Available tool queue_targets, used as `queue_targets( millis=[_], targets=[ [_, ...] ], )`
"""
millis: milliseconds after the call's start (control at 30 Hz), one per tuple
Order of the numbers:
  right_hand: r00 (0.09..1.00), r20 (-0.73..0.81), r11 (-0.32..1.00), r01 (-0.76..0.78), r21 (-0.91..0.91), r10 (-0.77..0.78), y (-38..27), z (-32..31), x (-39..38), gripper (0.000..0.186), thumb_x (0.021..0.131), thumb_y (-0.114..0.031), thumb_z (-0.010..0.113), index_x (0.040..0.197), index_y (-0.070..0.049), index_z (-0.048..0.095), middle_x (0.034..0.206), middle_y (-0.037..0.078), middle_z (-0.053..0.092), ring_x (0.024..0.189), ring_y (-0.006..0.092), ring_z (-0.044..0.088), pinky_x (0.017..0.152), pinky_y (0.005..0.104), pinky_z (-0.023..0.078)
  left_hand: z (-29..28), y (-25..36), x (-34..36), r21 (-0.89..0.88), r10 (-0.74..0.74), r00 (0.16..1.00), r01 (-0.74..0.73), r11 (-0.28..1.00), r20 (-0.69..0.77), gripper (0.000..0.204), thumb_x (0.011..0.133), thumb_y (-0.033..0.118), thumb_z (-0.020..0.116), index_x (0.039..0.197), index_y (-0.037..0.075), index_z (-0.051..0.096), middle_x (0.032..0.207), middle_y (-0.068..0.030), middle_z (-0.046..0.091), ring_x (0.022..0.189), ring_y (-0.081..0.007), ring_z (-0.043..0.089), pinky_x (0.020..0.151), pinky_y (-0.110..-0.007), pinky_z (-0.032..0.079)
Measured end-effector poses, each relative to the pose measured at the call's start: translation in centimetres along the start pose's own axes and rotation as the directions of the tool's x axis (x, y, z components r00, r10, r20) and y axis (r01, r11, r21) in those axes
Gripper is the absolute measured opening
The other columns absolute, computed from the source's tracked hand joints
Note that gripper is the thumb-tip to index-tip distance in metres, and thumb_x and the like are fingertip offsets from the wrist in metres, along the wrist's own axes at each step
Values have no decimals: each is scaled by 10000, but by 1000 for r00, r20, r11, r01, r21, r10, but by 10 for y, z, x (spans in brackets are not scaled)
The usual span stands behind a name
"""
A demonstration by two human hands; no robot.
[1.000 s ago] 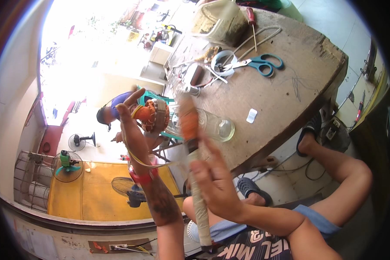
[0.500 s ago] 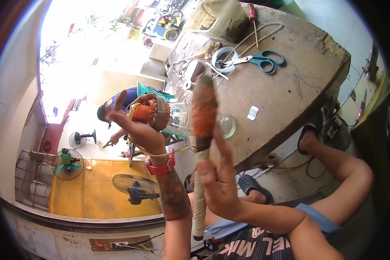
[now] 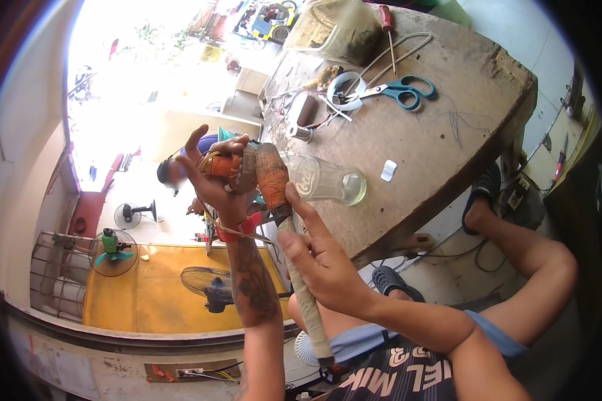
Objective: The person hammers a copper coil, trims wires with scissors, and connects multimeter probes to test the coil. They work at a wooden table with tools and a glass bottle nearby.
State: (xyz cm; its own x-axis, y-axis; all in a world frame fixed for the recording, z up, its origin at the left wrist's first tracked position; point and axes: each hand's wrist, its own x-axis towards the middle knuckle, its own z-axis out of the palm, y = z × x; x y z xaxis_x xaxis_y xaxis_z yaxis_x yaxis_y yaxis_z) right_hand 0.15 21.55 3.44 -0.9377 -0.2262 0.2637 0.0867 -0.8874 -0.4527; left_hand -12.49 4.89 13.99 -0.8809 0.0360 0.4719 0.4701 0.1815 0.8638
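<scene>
My left hand (image 3: pixel 214 187), a red band at its wrist, holds a motor stator (image 3: pixel 234 167) with orange windings, a metal ring and trailing wires. My right hand (image 3: pixel 311 250) is closed on a long tool (image 3: pixel 304 307) with a tape-wrapped handle and a thick, rough orange-brown head, which sits against or just beside the stator's ring. Behind them a clear drinking glass (image 3: pixel 334 184) is at the edge of the wooden table (image 3: pixel 448 187). Teal scissors (image 3: pixel 408 93), a white ring (image 3: pixel 348 90), a metal spool (image 3: pixel 301 132) and a red screwdriver (image 3: pixel 386 23) lie farther back.
A plastic container (image 3: pixel 328 30) stands at the table's back. Fans (image 3: pixel 117 247) stand at left by a yellow board (image 3: pixel 134 287). Another person (image 3: pixel 174 174), in blue, is behind my left hand. Cables (image 3: pixel 488 257) lie on the floor under the table's right side.
The tool in my right hand has tilted left and its head has come over to the stator. My left hand has risen slightly from half a second ago, keeping the stator.
</scene>
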Motion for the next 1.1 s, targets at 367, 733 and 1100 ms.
queue_targets(
  millis=[367, 733, 1100],
  targets=[
    [998, -11, 989, 60, -133, -62, 7, -4, -8, 701, 1103, -237, 517, 1668, -70, 138, 1186, 152, 665, 768, 57, 544, 690, 252, 469, 18, -7, -1, 245, 119, 973, -69, 967, -195, 868, 1025, 757, 210, 1442, 45, 478, 867, -198, 731, 846, -331, 726, 909, -450, 587],
    [998, -62, 998, 17, -60, -20, 27, 5, -6, 720, 1094, -305, 533, 1673, -129, 144, 1075, 168, 721, 847, 155, 666, 774, 318, 524, 24, 3, -16, 357, 23, 924, 125, 926, -382, 726, 1087, 640, 299, 1373, 25, 559, 1345, -193, 617, 1164, -234, 626, 987, -363, 541],
    [997, 38, 296, 17, -955, 67, -49, -88, 59, 588, 1051, -302, 559, 1609, -242, 386, 1275, 199, 706, 984, 297, 734, 839, 402, 555, 7, -30, -6, 201, 179, 953, -130, 971, -244, 672, 1107, 565, 324, 1285, -38, 563, 940, -231, 722, 833, -260, 719, 748, -340, 607]
  ],
)
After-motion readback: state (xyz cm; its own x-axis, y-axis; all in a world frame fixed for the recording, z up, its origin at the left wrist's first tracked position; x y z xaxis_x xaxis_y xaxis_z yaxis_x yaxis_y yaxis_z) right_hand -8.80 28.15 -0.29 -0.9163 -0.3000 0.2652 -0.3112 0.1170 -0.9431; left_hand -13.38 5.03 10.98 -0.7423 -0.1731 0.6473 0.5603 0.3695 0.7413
